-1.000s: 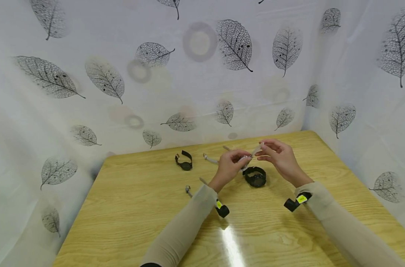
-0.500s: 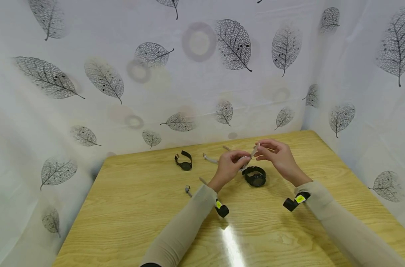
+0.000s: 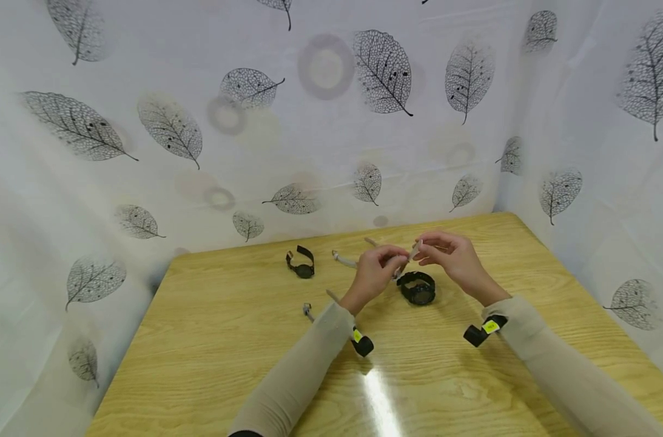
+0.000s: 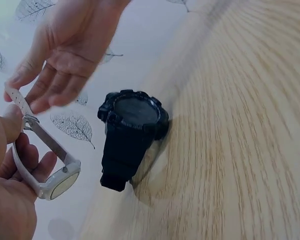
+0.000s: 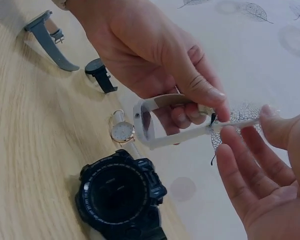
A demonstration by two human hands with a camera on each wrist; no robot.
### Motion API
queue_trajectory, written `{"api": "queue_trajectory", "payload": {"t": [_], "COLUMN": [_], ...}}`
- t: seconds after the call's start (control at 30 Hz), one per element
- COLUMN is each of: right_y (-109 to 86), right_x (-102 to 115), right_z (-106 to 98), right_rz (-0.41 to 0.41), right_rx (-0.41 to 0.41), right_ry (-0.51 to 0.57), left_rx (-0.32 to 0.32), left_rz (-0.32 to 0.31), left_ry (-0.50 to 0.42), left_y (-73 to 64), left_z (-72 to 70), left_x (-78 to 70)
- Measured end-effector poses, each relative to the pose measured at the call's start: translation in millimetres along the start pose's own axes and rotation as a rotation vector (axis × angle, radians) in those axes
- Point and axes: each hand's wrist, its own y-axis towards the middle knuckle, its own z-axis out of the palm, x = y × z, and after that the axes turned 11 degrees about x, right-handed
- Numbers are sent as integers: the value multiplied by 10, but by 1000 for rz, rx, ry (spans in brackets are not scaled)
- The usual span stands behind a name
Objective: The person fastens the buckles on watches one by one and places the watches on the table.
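Between my two hands is a white wristwatch (image 4: 62, 182), its strap bent into a loop and its end running through the buckle (image 4: 29, 120). My left hand (image 3: 372, 273) pinches it by the buckle, thumb on top, with the other fingers curled inside the loop. My right hand (image 3: 451, 261) has its thumb and fingers on the strap's free end (image 4: 19, 100), a short way beyond the buckle. Just below the hands in the head view, a large black sports watch (image 3: 418, 289) rests on the table with its strap closed.
On the wooden table (image 3: 211, 340) a smaller black watch (image 3: 304, 267) lies to the left. A white-strapped watch (image 3: 344, 261) is partly behind my left hand. A grey-strapped watch (image 3: 307, 311) is partly covered by my left forearm. A leaf-print curtain (image 3: 331, 133) hangs behind.
My right hand has shifted slightly left and down, closer to my left hand, along with the strap end. The left hand stays nearly in place; the watches on the table have not moved.
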Motion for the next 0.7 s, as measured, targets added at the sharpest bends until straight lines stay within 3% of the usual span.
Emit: {"api": "queue_trajectory", "payload": {"t": [0.47, 0.7], "right_y": [-4, -5], "right_x": [-51, -49], "right_z": [48, 92], "right_rz": [22, 2], "right_rx": [-34, -64], "right_ry": [-46, -72], "left_rx": [-20, -75], "left_rz": [-48, -75], "left_ry": [-20, -146], "left_y": [6, 14], "left_z": [8, 8], "left_x": [3, -12]}}
